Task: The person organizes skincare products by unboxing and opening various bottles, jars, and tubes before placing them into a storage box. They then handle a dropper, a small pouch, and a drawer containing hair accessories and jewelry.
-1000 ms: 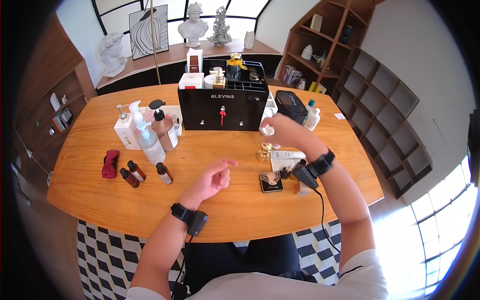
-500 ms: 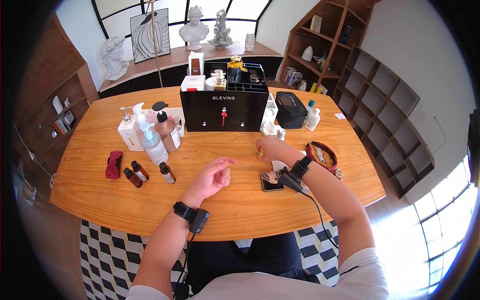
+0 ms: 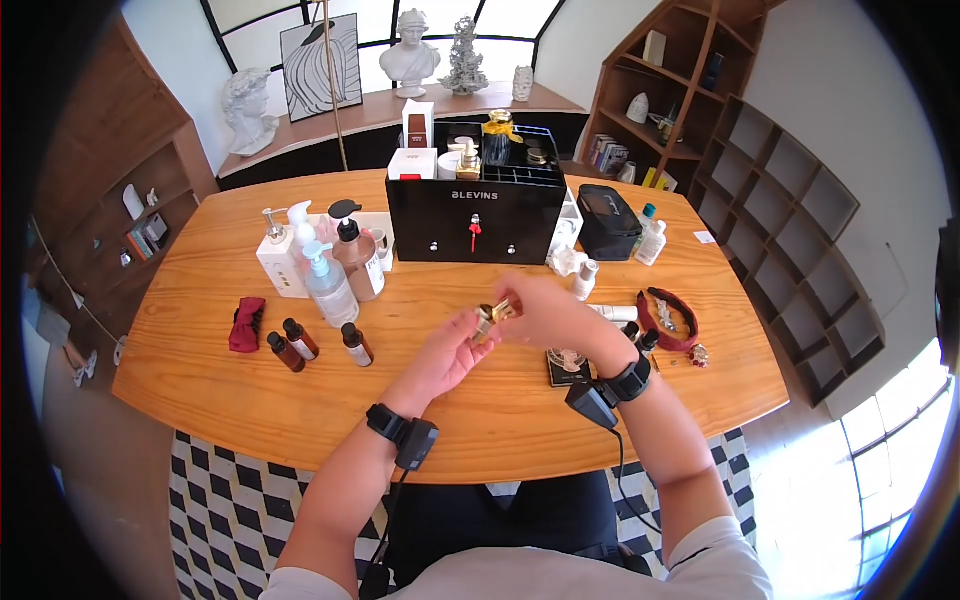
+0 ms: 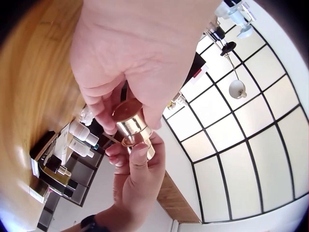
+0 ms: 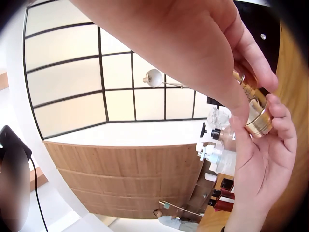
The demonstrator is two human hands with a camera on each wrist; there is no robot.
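Over the middle of the table, both hands meet at a small shiny gold bottle (image 3: 488, 318). My left hand (image 3: 450, 360) grips one end, whose round base (image 4: 128, 110) looks amber in the left wrist view. The fingers and thumb of my right hand (image 3: 540, 318) pinch the other, narrower gold end. In the right wrist view the gold body (image 5: 259, 121) shows between the two hands, partly covered by fingers. Below the right forearm lies a square black compact (image 3: 568, 368) with a gold pattern. A white tube (image 3: 612, 313) and dark small bottles (image 3: 647, 340) are beside it.
A black BLEVINS organizer (image 3: 475, 220) full of cosmetics stands behind the hands. Pump bottles (image 3: 333, 285), small brown bottles (image 3: 357, 345) and a red bow (image 3: 247, 325) are to the left. A red headband (image 3: 690, 335), white bottle (image 3: 585, 280) and black case (image 3: 610, 222) are to the right.
My right hand reached down to the gold bottle on the table, took hold of it and brought it left. The left hand rose to meet it and now grips its other end.
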